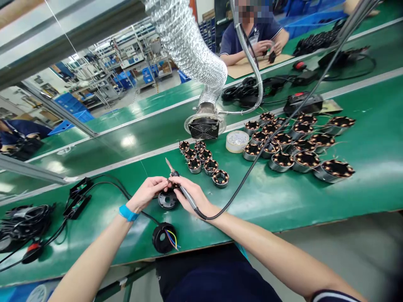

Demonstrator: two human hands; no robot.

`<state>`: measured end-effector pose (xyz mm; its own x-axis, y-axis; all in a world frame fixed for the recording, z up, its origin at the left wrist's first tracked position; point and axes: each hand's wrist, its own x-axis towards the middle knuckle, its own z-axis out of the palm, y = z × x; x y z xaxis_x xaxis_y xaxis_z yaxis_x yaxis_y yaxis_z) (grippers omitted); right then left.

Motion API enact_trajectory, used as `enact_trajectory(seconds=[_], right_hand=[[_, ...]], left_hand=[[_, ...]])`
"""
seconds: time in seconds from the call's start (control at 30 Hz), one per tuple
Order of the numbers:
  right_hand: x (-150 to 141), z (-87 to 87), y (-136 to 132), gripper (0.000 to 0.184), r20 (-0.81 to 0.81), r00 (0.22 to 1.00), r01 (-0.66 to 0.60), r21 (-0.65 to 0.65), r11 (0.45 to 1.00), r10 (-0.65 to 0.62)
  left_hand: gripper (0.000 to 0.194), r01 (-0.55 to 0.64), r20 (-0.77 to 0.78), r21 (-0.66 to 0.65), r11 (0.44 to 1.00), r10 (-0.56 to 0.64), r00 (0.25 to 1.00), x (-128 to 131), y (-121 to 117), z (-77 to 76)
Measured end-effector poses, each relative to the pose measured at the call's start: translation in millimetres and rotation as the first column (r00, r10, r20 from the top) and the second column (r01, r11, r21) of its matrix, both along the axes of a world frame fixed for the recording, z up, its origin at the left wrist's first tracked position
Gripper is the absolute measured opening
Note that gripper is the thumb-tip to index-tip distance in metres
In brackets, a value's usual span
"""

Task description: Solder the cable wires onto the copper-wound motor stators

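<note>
Your right hand point(192, 193) grips the slim black soldering iron point(180, 186), left hand point(147, 192) pinches a small part over the black round housing point(167, 199) at the green bench's point(283, 201) near edge; the tip could burn your fingers.

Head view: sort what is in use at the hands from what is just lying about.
In use:
- soldering iron in the right hand
- black round part under the left hand

Lying about:
- small wound stators
- large wound stators
- tape roll
- black round housing with coloured wires
- fume extractor fan
</note>
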<state>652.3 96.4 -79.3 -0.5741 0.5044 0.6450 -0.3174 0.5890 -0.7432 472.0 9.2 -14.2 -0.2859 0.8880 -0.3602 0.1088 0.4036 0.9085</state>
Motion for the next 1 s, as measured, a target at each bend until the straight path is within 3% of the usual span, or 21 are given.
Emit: enact_trajectory(seconds=[0.17,0.33,0.5,0.63,0.73,0.87,1.0], right_hand=[[5.8,1.1,10.8,0.042,-0.015,0.993,0.119,0.080,0.990,-0.118],[8.8,-7.8,15.7,0.039,0.004,0.954,0.290,0.252,0.923,-0.301],[12.4,-10.5,19.6,0.041,0.013,0.923,0.352,0.377,0.857,-0.385],[17.3,-8.0,23.6,0.042,0.030,0.900,0.381,0.430,0.818,-0.435],[18.8,-8.6,26.5,0.042,0.083,0.873,0.400,0.443,0.802,-0.481],[17.2,-11.4,28.6,0.042,0.165,0.862,0.374,0.431,0.821,-0.480],[14.9,-13.3,29.5,0.039,0.193,0.832,0.367,0.512,0.776,-0.521]], left_hand=[[0.043,-0.026,-0.154,0.077,0.997,0.038,0.987,-38.6,28.8,4.8],[0.036,-0.125,-0.240,0.094,0.988,0.144,0.960,-80.2,57.1,3.8],[0.037,-0.223,-0.300,0.085,0.971,0.238,0.924,-100.3,56.9,-8.5],[0.041,-0.310,-0.434,0.128,0.942,0.334,0.837,-97.7,32.3,-15.5],[0.039,-0.315,-0.546,0.137,0.939,0.336,0.767,-89.3,-5.3,-15.2],[0.029,-0.196,-0.655,-0.021,0.980,0.135,0.744,-74.9,-66.6,-15.8],[0.018,-0.147,-0.854,-0.205,0.968,-0.104,0.511,-74.2,-104.5,-20.8]])
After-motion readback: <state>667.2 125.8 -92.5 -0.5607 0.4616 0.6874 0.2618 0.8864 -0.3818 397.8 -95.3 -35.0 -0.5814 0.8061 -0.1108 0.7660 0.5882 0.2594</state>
